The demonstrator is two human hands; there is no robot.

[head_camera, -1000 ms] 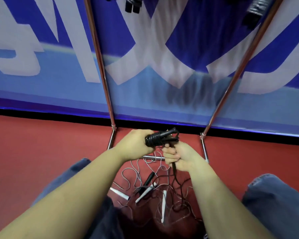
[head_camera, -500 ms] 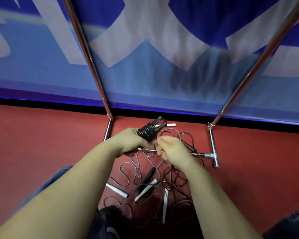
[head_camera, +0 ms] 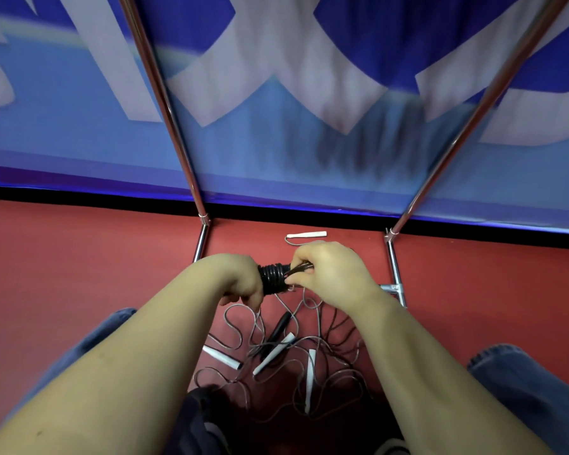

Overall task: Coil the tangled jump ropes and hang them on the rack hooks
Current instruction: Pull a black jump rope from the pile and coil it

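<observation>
A black jump rope point(head_camera: 273, 278), wound into a tight coil around its handles, sits between my two hands above the red floor. My left hand point(head_camera: 237, 279) grips the coil's left end. My right hand point(head_camera: 332, 274) pinches the rope's end at the coil's right side. Under my hands lies a tangle of thin ropes point(head_camera: 286, 356) with several white handles point(head_camera: 271, 354) and one black handle point(head_camera: 278, 326). One more white handle point(head_camera: 306, 235) lies farther back near the wall. The rack's two chrome poles point(head_camera: 165, 106) rise on either side; its hooks are out of view.
The rack's chrome base bars point(head_camera: 395, 270) rest on the red floor point(head_camera: 79, 257) left and right of the tangle. A blue and white banner point(head_camera: 276, 126) covers the wall behind. My knees in blue jeans point(head_camera: 523, 389) flank the tangle.
The view tilted down, so the hung ropes at the top left the picture. My right hand moved from under the coil up to its right end, and the coil now lies level.
</observation>
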